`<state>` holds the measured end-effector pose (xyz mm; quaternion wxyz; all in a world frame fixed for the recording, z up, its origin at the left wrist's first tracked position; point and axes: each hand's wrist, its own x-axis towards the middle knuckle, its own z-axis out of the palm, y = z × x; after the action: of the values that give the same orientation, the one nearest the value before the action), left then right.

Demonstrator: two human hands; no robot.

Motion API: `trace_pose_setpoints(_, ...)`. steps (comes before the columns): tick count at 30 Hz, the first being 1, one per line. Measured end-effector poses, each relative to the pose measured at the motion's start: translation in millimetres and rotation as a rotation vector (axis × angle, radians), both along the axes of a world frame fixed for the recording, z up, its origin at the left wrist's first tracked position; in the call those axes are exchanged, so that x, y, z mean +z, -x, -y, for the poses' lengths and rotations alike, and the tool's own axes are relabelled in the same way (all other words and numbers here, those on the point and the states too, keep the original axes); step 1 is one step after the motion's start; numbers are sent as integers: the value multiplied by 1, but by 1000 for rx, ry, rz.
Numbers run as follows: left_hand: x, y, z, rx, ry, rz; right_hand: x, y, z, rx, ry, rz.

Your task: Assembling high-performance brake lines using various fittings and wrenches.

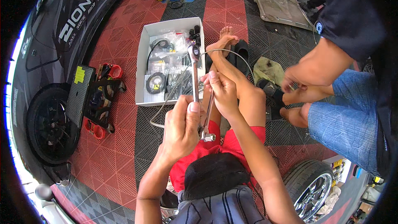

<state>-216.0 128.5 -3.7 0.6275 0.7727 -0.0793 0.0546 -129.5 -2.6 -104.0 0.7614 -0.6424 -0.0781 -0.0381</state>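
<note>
My left hand (181, 122) is closed round the shank of a ratchet wrench (195, 76), its ratchet head pointing away from me. My right hand (224, 93) pinches a second slim wrench (209, 114) that slants down toward my lap. At the lower end of that wrench sits a shiny metal fitting (209, 137), just right of my left hand's heel. A thin braided hose (170, 97) loops about both hands; how it joins the fitting is hidden behind my left hand.
A white box (141, 68) with bagged parts and coiled hoses lies ahead. To the left are a tool tray (101, 99) and a dark car (66, 29). A co-worker in blue shorts (348, 116) sits at right, hand near a cloth (267, 69). A wheel (311, 186) lies lower right.
</note>
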Motion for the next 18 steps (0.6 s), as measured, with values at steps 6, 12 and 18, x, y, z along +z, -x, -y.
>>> trace_pose_setpoints(6,-5,-8,-7,33,-1,-27,-17,0,-3,-56,70,85)
trace_pose_setpoints(12,-11,-20,-8,85,97,-17,-31,12,4,-109,145,3)
trace_pose_setpoints(18,-15,-24,-9,138,102,-28,-32,23,15,-182,323,43)
